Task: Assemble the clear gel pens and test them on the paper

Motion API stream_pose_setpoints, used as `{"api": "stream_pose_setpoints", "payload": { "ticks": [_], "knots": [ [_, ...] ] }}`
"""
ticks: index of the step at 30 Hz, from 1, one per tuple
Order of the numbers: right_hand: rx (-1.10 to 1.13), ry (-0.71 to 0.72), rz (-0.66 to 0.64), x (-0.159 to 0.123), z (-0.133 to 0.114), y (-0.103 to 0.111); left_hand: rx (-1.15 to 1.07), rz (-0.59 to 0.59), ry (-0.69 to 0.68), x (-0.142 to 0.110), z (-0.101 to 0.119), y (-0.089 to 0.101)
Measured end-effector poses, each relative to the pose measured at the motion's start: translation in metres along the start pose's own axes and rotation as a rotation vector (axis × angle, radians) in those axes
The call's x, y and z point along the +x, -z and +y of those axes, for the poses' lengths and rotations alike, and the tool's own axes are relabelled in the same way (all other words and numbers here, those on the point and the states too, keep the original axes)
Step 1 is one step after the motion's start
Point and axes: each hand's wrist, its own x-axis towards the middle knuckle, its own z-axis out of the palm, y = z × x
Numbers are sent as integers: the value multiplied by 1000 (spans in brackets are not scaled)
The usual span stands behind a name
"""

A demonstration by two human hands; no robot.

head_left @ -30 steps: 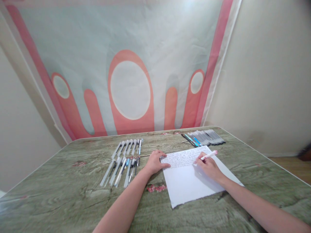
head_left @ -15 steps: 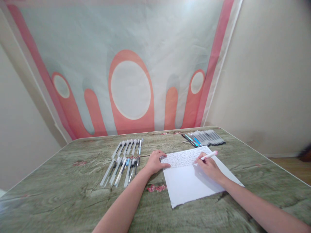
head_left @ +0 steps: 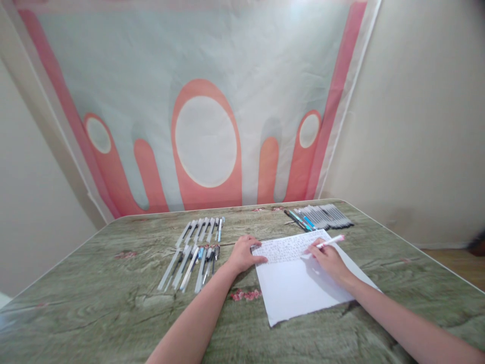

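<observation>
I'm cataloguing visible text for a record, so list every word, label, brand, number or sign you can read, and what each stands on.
Nothing can be read with certainty.
Paper: rows of handwriting across its upper part, too small and blurred to read.
White-and-pink pen in the right hand: no legible marking.
Two rows of pens at left and the bunch at far right: any print too small.
Wall hanging: shapes, no lettering visible.

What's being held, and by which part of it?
Pen, in the right grip, near its lower end. Left grip holds nothing, resting on the left edge of the paper.
</observation>
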Motion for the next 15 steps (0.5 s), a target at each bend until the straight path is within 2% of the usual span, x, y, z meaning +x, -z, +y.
{"api": "stream_pose_setpoints", "payload": {
  "ticks": [3,6,8,12,15],
  "knots": [
    [86,-33,-67,7,-4,-6,-5,1,8,-1,1,1],
    [85,13,-179,23,-12,-22,-2,6,21,-3,2,1],
    [29,97,-255,38,-20,-39,-1,-2,22,-5,3,1],
    [-160,365,-335,69,-36,-82,-44,30,42,-8,3,0],
    [-274,427,-321,85,-41,-112,-146,99,66,-9,4,1]
  ]
}}
